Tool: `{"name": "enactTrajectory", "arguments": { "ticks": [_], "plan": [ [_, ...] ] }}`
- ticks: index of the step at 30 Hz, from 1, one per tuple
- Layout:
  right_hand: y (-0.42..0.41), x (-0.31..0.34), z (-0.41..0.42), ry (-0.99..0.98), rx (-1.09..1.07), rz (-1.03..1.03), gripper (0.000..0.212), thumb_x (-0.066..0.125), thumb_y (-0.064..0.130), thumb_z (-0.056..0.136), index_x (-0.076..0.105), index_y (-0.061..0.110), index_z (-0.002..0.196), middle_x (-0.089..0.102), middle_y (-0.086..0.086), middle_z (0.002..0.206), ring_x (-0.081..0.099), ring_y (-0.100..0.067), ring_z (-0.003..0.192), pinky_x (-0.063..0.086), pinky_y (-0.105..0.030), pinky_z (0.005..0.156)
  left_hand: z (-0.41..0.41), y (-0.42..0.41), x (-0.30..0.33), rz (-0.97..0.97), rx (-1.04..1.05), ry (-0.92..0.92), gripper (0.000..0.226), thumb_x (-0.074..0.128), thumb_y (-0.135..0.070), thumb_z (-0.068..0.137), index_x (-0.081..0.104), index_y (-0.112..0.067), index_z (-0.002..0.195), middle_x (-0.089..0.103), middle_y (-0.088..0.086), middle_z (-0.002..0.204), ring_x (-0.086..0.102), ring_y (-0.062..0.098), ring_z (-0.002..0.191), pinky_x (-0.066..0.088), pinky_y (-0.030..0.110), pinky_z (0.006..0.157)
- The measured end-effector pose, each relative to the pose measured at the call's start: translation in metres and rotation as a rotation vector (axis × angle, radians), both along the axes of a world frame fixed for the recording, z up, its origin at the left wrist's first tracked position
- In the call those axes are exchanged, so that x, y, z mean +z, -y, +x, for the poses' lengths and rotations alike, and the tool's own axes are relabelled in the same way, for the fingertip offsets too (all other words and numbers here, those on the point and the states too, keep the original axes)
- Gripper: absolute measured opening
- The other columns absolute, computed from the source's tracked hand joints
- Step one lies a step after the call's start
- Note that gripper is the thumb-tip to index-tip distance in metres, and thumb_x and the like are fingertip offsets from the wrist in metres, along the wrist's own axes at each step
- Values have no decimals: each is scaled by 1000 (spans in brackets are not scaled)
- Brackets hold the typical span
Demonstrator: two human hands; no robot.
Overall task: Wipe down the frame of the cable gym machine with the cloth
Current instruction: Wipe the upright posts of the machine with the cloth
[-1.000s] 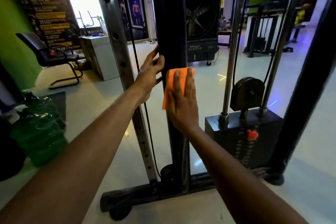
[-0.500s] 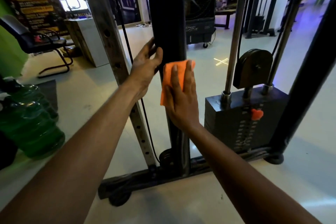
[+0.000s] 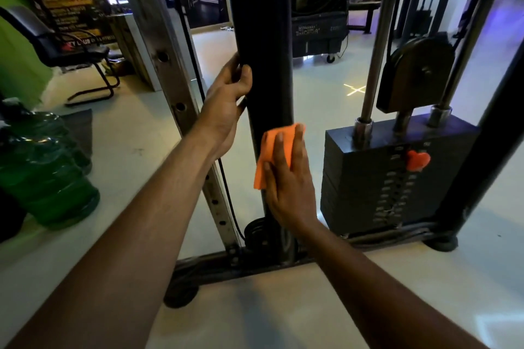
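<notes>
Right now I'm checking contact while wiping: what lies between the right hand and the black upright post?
In the head view, the orange cloth lies flat between the right hand and the black upright post.

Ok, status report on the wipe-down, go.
Left hand grips black upright. Right hand flat, pressing orange cloth on it. Nothing in the way.

Orange cloth (image 3: 272, 147) on black post (image 3: 261, 37)
Green jugs (image 3: 48, 176), orange-red pin (image 3: 417, 160) on black weights (image 3: 368, 178), pale floor (image 3: 283, 306)
</notes>
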State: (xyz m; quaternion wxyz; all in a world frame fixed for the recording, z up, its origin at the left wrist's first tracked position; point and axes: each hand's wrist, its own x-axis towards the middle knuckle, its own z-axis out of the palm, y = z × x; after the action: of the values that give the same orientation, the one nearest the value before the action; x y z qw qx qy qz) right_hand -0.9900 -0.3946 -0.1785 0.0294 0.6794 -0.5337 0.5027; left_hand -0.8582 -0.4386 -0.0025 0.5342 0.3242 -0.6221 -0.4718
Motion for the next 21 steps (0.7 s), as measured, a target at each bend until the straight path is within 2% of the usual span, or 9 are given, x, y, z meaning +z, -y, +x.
{"name": "enactTrajectory", "arguments": {
  "ticks": [3, 5, 8, 10, 13, 15, 17, 21],
  "plan": [
    [-3, -19, -11, -66, 45, 27, 80, 45, 52, 114, -11, 42, 171, -23, -5, 180, 15, -40, 166, 44, -68, 117, -2, 1, -11, -12, 36, 0, 45, 50, -28, 114, 50, -29, 159, 60, -7, 153, 54, 17, 144, 40, 50, 125],
    [9, 17, -11, -37, 31, -34, 77, 40, 56, 114, -8, 37, 172, -22, -4, 181, 14, -39, 167, 44, -68, 118, -2, 0, -24, -8, 59, 27, 45, 50, -35, 113, 51, -30, 158, 60, -8, 153, 54, 17, 144, 42, 51, 124],
    [23, 58, -5, 26, -3, -132, 73, 40, 50, 116, 3, 27, 174, -15, -7, 182, 9, -36, 168, 42, -67, 121, -1, 0, -47, 52, 55, 41, 42, 49, -38, 114, 56, -30, 154, 66, -6, 147, 60, 17, 138, 46, 51, 121],
    [17, 36, 0, 31, -6, -107, 74, 42, 48, 116, -1, 30, 174, -19, -4, 181, 6, -35, 169, 41, -67, 121, 1, 0, -52, 68, 52, 23, 40, 49, -34, 115, 57, -29, 153, 67, -5, 146, 62, 15, 135, 47, 48, 121],
    [-5, -38, -1, -30, 3, 55, 84, 47, 46, 115, -17, 45, 170, -25, -3, 180, 4, -37, 169, 44, -68, 118, 1, -1, -50, 72, 30, 8, 40, 50, -29, 114, 57, -29, 154, 65, -6, 150, 58, 17, 141, 43, 49, 124],
    [-11, -61, -2, -34, 27, 80, 86, 47, 46, 114, -20, 49, 167, -26, -4, 179, 4, -38, 168, 43, -68, 118, -1, -3, -51, 70, 20, 3, 40, 50, -28, 115, 56, -30, 155, 64, -6, 150, 56, 17, 142, 41, 49, 125],
    [-5, -42, 1, 2, 30, 35, 84, 44, 49, 114, -20, 45, 168, -29, -2, 178, 2, -38, 168, 40, -69, 121, -4, -5, -55, 62, 34, -8, 41, 49, -29, 115, 55, -30, 155, 63, -7, 151, 56, 16, 142, 42, 48, 125],
    [16, 22, 7, 71, -4, -75, 77, 44, 49, 115, -5, 31, 171, -29, 3, 177, 4, -37, 168, 38, -68, 123, -1, -5, -66, 70, 50, -10, 41, 47, -29, 115, 54, -30, 156, 63, -6, 151, 58, 17, 140, 46, 47, 122]
  ]
}}
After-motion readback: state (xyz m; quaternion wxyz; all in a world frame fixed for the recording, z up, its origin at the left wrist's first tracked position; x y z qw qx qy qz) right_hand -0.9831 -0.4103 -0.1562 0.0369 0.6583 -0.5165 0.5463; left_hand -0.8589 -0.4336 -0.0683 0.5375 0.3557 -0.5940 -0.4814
